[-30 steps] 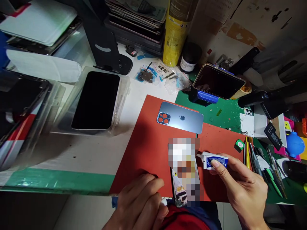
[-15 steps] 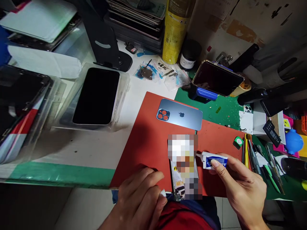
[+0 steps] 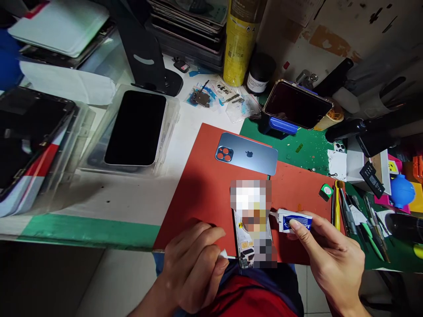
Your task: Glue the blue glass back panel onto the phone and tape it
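The phone body (image 3: 246,254) lies at the near edge of the red mat (image 3: 194,185), on the surface (image 3: 132,202), with internal parts exposed. Much of it is blurred out, so the condition of that portion cannot be determined.

Right hand (image 3: 337,253): pinches the tube (image 3: 284,215) between thumb and fingers. The nozzle (image 3: 273,214) is uncovered and points at the right long edge of the phone body; contact cannot be confirmed.

Left hand (image 3: 193,266): fingers curled, pinching a small white piece (image 3: 223,254), possibly a cap, just beside the phone body.

Status: the tube appears ready for dispensing. Whether any content has been applied cannot be seen. The back panel (image 3: 262,157) lies flat beyond the phone body, separate and not fitted; its camera openings show the mat beneath.
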Demonstrator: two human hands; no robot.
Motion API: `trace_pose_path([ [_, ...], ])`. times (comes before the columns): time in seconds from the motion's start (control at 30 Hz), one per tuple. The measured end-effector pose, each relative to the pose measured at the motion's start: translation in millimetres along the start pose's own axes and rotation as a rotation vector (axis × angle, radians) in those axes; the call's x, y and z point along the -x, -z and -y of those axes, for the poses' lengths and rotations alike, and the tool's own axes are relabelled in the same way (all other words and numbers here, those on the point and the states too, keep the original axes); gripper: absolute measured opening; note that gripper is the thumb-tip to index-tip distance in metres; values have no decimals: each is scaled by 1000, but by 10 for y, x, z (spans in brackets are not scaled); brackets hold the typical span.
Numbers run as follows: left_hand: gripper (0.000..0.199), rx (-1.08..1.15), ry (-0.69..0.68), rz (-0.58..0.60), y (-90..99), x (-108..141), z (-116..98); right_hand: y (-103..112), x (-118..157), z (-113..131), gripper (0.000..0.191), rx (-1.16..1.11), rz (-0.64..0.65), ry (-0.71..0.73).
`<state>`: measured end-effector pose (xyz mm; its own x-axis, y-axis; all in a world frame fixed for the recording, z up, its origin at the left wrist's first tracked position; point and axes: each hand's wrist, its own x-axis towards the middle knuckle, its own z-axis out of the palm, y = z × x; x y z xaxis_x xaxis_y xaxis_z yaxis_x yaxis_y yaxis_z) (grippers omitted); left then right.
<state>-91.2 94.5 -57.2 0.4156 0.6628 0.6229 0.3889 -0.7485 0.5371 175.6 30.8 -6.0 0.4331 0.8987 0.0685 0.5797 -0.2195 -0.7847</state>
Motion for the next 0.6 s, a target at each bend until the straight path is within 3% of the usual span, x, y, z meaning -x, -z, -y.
trace_pose_path([
  [0.3,19,36,5,5,-9,2,43,23,45,12,19,-8,10,-34],
  [0.6,31,-57,30,195,1,-70,10,32,108,-2,23,19,-15,-51],
])
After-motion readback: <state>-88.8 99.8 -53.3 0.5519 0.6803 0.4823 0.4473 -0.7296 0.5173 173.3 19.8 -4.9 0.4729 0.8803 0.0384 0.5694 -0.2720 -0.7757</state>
